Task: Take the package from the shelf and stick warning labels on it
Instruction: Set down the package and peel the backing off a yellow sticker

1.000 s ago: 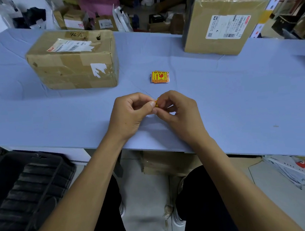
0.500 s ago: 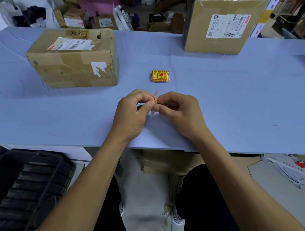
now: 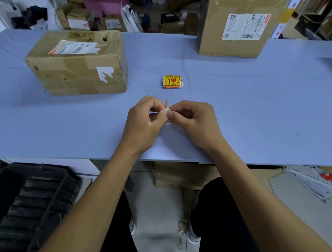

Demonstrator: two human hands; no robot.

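My left hand (image 3: 143, 123) and my right hand (image 3: 194, 120) meet over the blue table (image 3: 258, 107), fingertips pinched together on one small warning label (image 3: 166, 104). Only its thin edge and a pale backing strip show between the fingers. A small stack of yellow and red warning labels (image 3: 172, 82) lies flat just beyond my hands. A worn, taped cardboard package (image 3: 78, 63) with a white shipping label on top sits at the back left, apart from both hands.
A taller cardboard box (image 3: 238, 20) stands at the back right. A black ribbed crate (image 3: 29, 204) sits low at the left, below the table's near edge. Boxes and clutter fill the floor behind the table, and papers lie on the floor at right.
My fingers have worked the held label: its edge and pale backing now stick up between the fingertips. Both hands stay in the same spot.
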